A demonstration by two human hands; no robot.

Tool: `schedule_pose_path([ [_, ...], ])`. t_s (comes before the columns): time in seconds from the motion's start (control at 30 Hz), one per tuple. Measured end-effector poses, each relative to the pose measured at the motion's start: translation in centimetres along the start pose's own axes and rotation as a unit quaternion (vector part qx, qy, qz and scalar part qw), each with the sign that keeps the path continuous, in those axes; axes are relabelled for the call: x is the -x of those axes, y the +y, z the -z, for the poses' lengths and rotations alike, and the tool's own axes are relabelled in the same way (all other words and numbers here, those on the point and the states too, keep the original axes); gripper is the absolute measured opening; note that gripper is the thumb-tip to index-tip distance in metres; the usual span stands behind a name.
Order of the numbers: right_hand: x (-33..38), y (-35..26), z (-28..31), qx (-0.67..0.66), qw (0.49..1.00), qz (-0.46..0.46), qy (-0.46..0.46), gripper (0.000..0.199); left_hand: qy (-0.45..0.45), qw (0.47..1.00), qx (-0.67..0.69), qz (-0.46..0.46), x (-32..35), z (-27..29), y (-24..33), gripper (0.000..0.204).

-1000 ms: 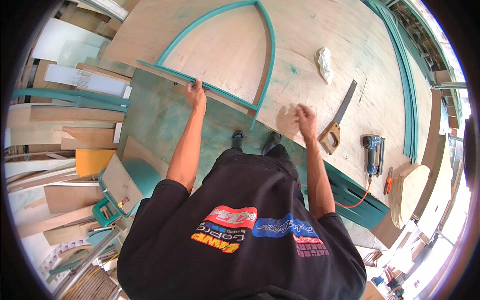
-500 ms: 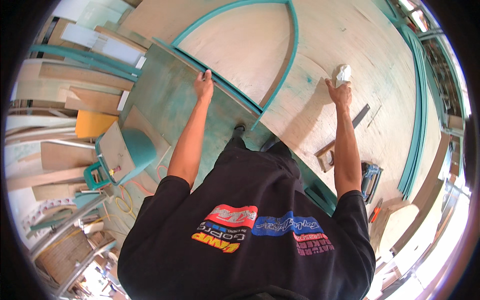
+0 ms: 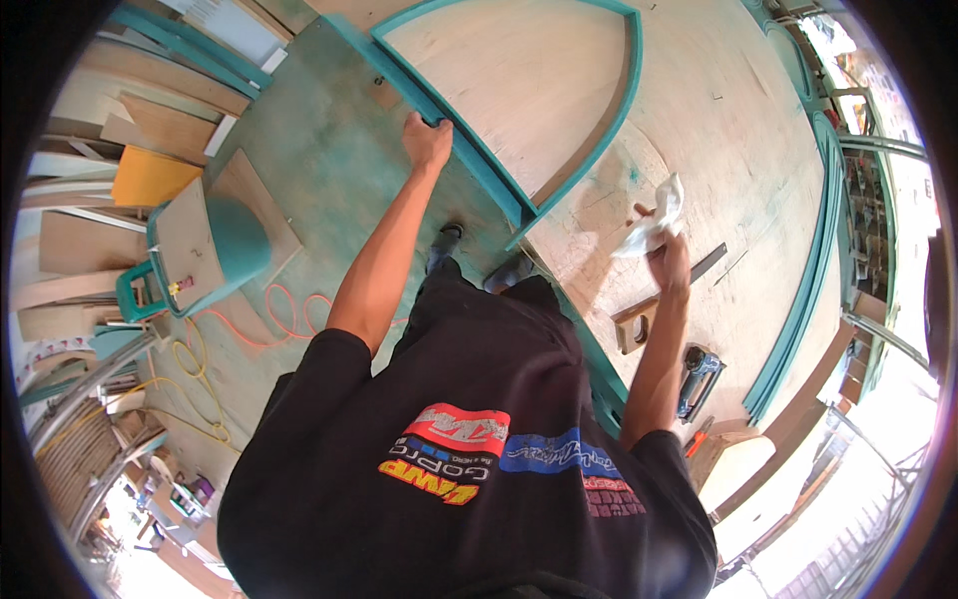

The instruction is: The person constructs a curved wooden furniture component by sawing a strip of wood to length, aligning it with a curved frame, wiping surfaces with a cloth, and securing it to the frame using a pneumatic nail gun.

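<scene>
Teal-stained floor (image 3: 299, 170), teal stool (image 3: 205, 250), bright daylight rt.

One view only, a fisheye camera worn on the person's head; it faces steeply down over the black printed shirt (image 3: 469, 469) and both forearms to the pale plywood worktop (image 3: 738, 130); edges bow toward the dark round rim; the hands lie at mid-distance.
</scene>
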State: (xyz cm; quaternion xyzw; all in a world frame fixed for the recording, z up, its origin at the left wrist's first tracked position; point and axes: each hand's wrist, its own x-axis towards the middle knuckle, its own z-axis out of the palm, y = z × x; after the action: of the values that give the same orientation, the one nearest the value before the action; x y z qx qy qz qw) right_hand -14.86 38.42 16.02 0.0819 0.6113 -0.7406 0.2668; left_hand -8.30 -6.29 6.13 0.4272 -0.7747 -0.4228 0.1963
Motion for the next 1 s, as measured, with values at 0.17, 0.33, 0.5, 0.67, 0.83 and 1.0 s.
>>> schedule_pose_path([
  [0.17,7.5,2.5,-7.5,-0.118,0.99,-0.071,-0.032,0.055,0.006,0.997,0.072,0.033,0.3,-1.1,0.6,0.03],
  [0.33,9.1,3.1,-13.0,0.018,0.995,-0.089,-0.04,0.039,0.011,0.977,0.185,0.101,-0.5,0.3,-0.1,0.026],
  [0.5,9.6,3.8,-14.8,0.196,0.979,-0.013,-0.055,0.04,-0.05,0.862,0.487,0.131,-0.7,3.0,1.9,0.021],
  [0.67,11.0,4.6,-17.3,0.217,0.976,-0.001,0.004,0.041,-0.089,0.831,0.508,0.209,-1.2,5.2,3.9,0.018],
  [0.83,13.2,2.7,-22.1,0.126,0.991,-0.036,-0.035,0.035,-0.099,0.765,0.603,0.203,-2.0,6.1,5.2,0.018],
  [1.0,13.7,2.2,-23.5,-0.001,0.999,-0.036,-0.037,0.027,-0.097,0.782,0.593,0.165,-1.2,8.2,8.8,0.019],
])
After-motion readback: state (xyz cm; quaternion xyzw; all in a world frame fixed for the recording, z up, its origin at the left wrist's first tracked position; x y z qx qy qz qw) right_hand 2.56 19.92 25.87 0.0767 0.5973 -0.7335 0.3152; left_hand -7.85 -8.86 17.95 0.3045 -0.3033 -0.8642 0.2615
